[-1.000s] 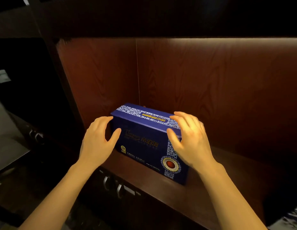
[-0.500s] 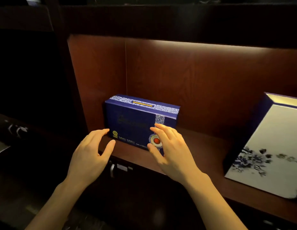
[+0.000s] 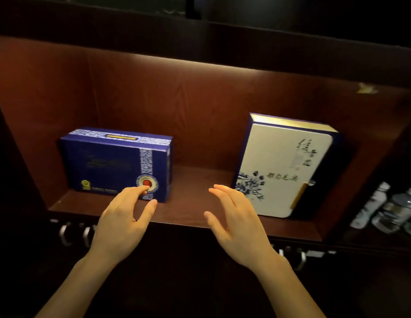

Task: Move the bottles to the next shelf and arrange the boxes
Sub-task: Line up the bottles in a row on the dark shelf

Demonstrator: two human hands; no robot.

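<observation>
Blue box point(image 3: 112, 164) lies long side across at the left of the shelf point(image 3: 188, 203); the white box point(image 3: 280, 171) stands tall at the right, well apart from it. Your 2 hands hover empty between them, fingers straight and spread. The left hand point(image 3: 121, 223) reaches the blue box's lower right corner, contact unclear. The right hand point(image 3: 236, 223) is just left of the white box, so it is the nearer one. Bottles point(image 3: 388, 210) sit in the next compartment to the right.

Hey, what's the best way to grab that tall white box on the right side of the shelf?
Probably from the front, clamping the white box by its two narrow vertical sides near mid-height. It stands upright with its broad flat face forward, so the face offers nothing to pinch.
</observation>
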